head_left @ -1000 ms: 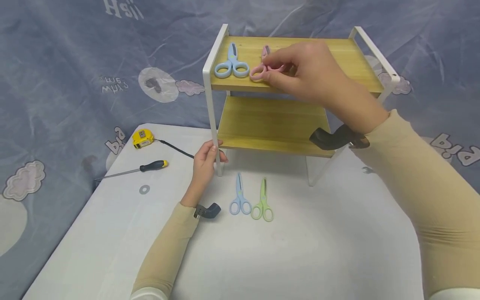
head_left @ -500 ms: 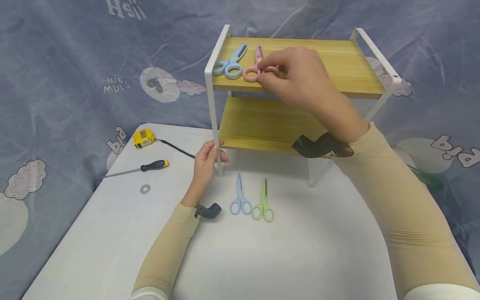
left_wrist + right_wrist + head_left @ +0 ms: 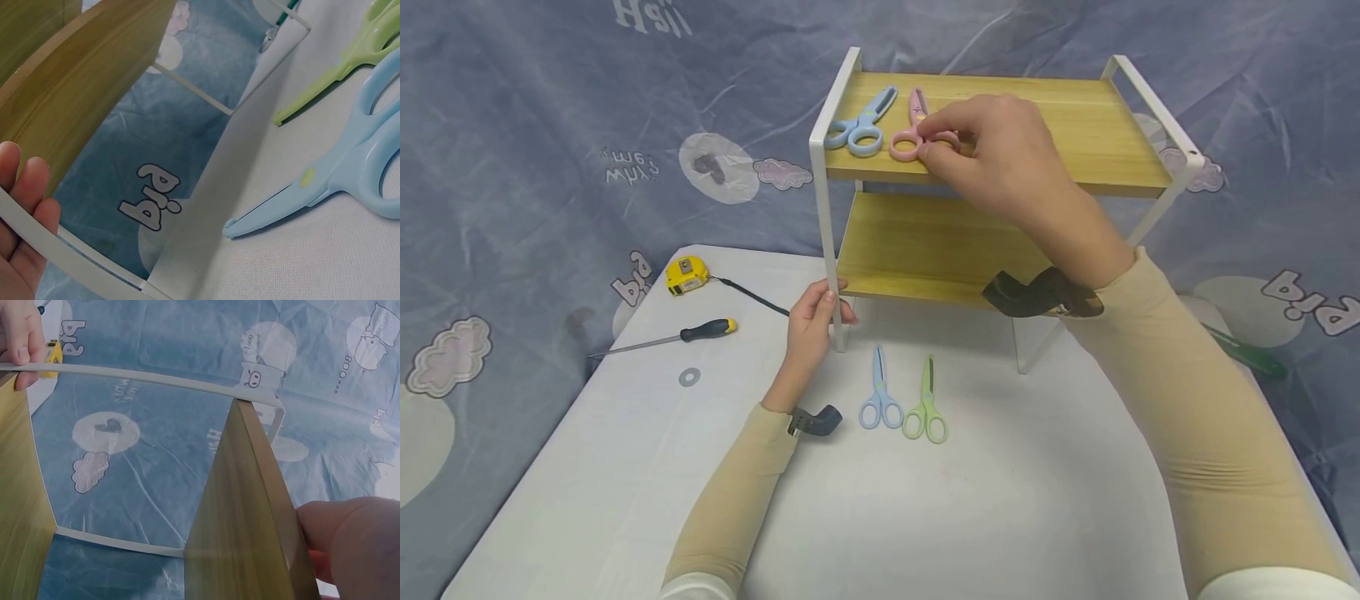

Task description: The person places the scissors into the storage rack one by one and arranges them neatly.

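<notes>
On the desk (image 3: 1000,500) my left hand (image 3: 811,325) has its fingers curled around the rack's (image 3: 992,133) front-left leg (image 3: 827,250). At its 3 o'clock lie the blue scissors (image 3: 880,392) and green scissors (image 3: 927,403). Up on the top shelf (image 3: 1075,125), another blue pair (image 3: 859,125) sits at 9 o'clock of the pink scissors (image 3: 912,133), whose handle my right hand (image 3: 1000,158) pinches with curled fingers.

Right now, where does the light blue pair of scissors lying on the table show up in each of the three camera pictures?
Head: the light blue scissors on the table lie low centre, beside the green scissors.
Left wrist: at right, tip pointing lower left.
Right wrist: not in it.
Shared landmark: the white shelf frame, which the left hand grips.
</notes>
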`<state>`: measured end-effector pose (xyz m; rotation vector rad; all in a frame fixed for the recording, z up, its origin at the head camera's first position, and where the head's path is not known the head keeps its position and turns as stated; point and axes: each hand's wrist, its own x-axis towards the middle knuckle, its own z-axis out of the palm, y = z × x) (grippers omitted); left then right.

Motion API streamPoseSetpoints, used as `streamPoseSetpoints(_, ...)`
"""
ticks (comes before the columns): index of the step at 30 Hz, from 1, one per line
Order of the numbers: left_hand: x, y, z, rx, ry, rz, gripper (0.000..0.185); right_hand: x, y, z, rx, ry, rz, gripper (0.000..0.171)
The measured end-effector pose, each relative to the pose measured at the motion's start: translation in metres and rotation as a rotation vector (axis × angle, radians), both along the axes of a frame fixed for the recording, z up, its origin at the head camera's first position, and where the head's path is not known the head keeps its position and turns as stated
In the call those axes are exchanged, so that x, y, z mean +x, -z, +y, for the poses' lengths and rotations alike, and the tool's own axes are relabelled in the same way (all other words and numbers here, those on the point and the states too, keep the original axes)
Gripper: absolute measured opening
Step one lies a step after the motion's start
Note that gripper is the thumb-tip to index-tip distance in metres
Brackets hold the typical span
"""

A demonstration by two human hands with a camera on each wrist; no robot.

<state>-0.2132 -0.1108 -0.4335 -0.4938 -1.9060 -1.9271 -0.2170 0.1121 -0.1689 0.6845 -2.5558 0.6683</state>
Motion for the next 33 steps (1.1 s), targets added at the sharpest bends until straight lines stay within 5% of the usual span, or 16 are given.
streamPoseSetpoints(33,-0.0013,0.0012,-0.0007,0.005,0.014,0.008,0.028,0.003,0.0031,-0.0013,0.044,0.055,0.008,0.031)
